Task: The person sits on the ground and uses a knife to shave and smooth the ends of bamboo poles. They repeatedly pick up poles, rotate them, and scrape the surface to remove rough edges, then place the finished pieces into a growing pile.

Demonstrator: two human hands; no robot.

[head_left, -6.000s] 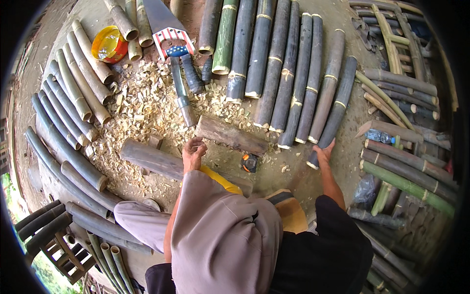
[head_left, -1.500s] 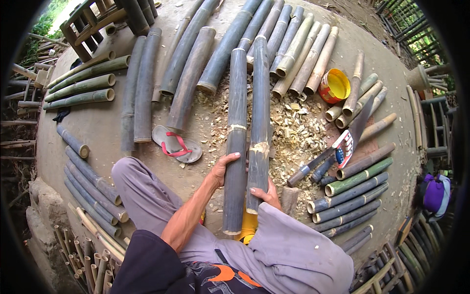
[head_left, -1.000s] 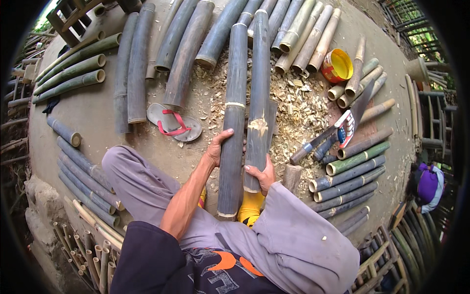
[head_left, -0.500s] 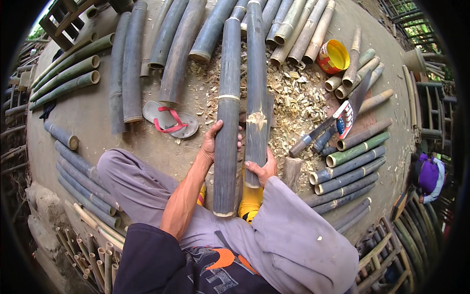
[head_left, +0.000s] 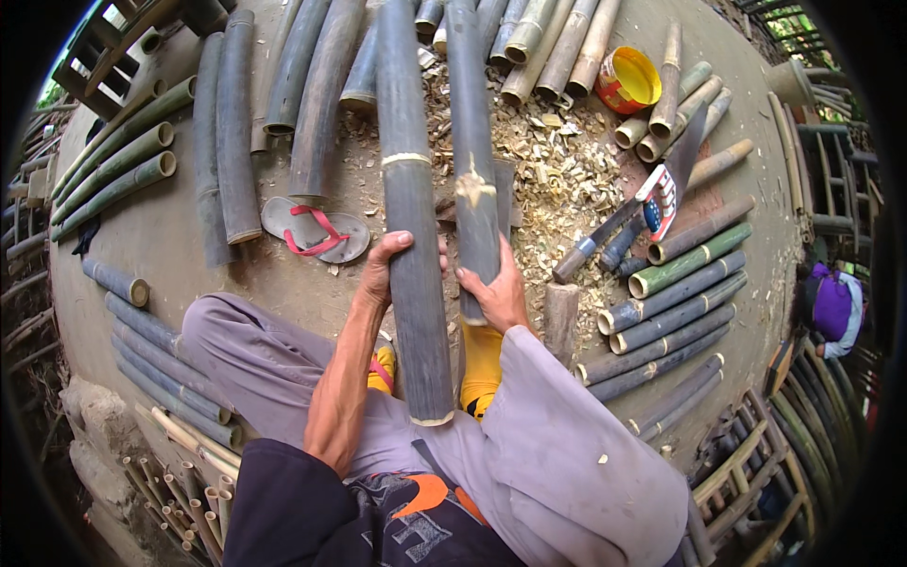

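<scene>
My left hand (head_left: 385,266) is closed around a thick grey-green bamboo pole (head_left: 412,246), whose pale cut lower end rests over my lap. Beside it, a second, slimmer bamboo pole (head_left: 471,104) is gripped near its lower end by my right hand (head_left: 499,291). This pole bears a pale whittled patch (head_left: 473,186) at a joint. Both poles point away from me, with a narrow gap between them. Behind the right pole a dark wooden piece (head_left: 504,189) partly shows.
Wood chips (head_left: 567,208) cover the ground ahead. To the right lie a long blade with a handle (head_left: 578,253), a wooden stub (head_left: 560,317), a yellow-red bucket (head_left: 631,80) and cut bamboo pieces (head_left: 694,269). A flip-flop (head_left: 312,230) lies left. A person in purple (head_left: 831,307) is far right.
Both poles have tilted, their far ends swinging left. The right pole, with my right hand on it, has moved a little away from me. The whole view has shifted slightly.
</scene>
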